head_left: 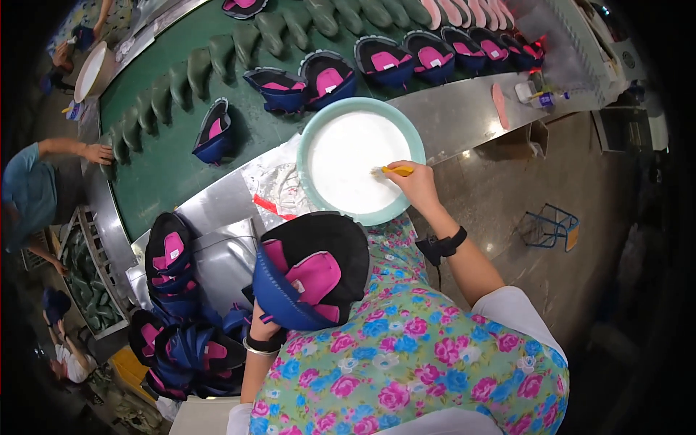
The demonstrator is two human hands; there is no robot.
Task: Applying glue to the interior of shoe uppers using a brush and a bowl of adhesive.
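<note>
My left hand (262,325) is closed round a blue shoe upper (319,275) with a black edge and pink lining; most of its fingers are hidden beneath. The upper's open underside faces up, beside the basin's near rim. In a pinch, my right hand (417,187) holds a yellow-handled brush (400,170). Its bristles are over white liquid (348,156) in a pale green basin (302,159); whether they touch the surface I cannot tell. Left of my left hand, several similar uppers (185,348) lie piled up.
Beyond the basin, a green conveyor belt (167,174) carries rows of dark green shoe lasts (272,32), blue uppers (384,61) and pink insoles (464,11). A co-worker (32,181) reaches onto its left end. A blue-framed stool (551,226) stands on the floor at right.
</note>
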